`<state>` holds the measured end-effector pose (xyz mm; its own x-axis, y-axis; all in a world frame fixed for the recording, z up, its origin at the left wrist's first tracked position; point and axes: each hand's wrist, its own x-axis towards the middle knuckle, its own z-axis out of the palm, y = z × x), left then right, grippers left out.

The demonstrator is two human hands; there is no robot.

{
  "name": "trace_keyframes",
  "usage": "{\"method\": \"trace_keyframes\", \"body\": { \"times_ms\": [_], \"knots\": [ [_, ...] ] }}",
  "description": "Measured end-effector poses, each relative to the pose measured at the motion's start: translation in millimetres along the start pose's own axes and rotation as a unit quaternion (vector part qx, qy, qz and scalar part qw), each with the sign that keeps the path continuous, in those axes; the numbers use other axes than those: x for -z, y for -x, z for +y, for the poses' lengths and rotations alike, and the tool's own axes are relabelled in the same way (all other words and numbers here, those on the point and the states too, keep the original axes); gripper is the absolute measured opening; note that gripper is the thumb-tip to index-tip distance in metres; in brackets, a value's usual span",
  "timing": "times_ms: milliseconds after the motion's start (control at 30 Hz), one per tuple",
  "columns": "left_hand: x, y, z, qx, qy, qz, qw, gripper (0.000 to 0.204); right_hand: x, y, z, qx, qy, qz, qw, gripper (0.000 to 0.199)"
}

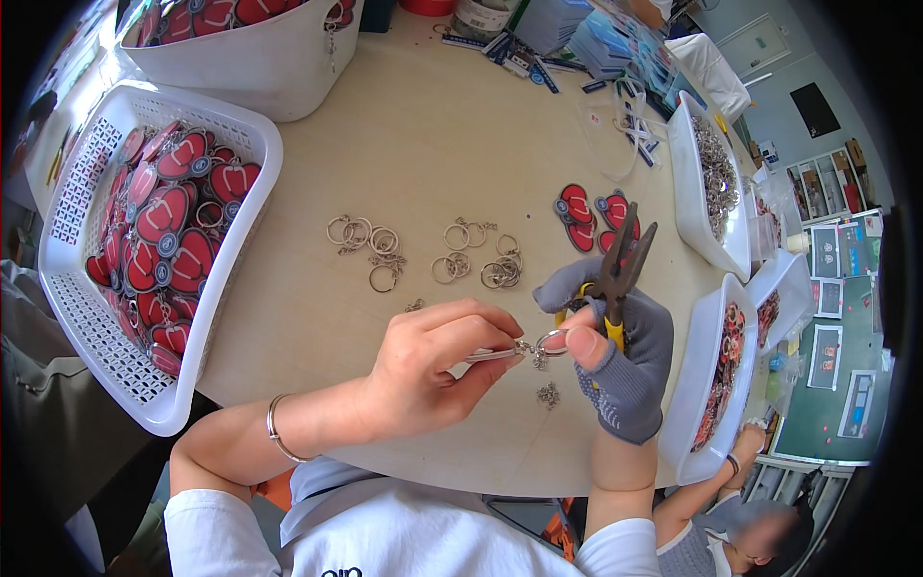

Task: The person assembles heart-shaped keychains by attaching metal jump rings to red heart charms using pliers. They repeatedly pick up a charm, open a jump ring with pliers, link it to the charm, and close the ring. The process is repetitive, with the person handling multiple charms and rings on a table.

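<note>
Keychain assembly at a round table (423,144). The bare left hand (433,361) pinches a small silver fitting between thumb and fingertips, while the grey-gloved right hand (615,356) clenches yellow-handled pliers (615,279), jaws pointing up, and pins a split ring (550,341) under its bare thumb tip; ring and fitting meet between the two hands, just above the table edge. Judged from the layout, work is mid-course: loose rings (423,255) and a few red tags (586,216) lie unjoined on the table, whereas the white basket (163,394) at left already holds many red tags with rings attached.
</note>
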<state>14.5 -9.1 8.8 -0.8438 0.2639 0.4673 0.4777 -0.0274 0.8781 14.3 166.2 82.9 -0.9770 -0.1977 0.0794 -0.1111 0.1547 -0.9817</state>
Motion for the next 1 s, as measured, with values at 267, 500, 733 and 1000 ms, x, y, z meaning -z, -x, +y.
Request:
{"method": "trace_keyframes", "body": {
  "times_ms": [267,500,733,1000],
  "knots": [
    [-1,0,0,0.005,0.006,0.002,1.000,0.018,2,1,-1,0.001,0.003,-0.001,1.000,0.015],
    [1,0,0,0.009,0.014,-0.003,1.000,0.016,0,1,-3,-0.004,-0.006,-0.003,1.000,0.015],
    [3,-2,4,0.010,0.028,0.020,0.999,0.017,3,7,-7,-0.013,-0.004,0.026,1.000,0.016],
    [5,-2,7,-0.015,0.003,0.027,1.000,0.017,9,20,-9,-0.008,0.007,0.024,1.000,0.016]
  ]
}}
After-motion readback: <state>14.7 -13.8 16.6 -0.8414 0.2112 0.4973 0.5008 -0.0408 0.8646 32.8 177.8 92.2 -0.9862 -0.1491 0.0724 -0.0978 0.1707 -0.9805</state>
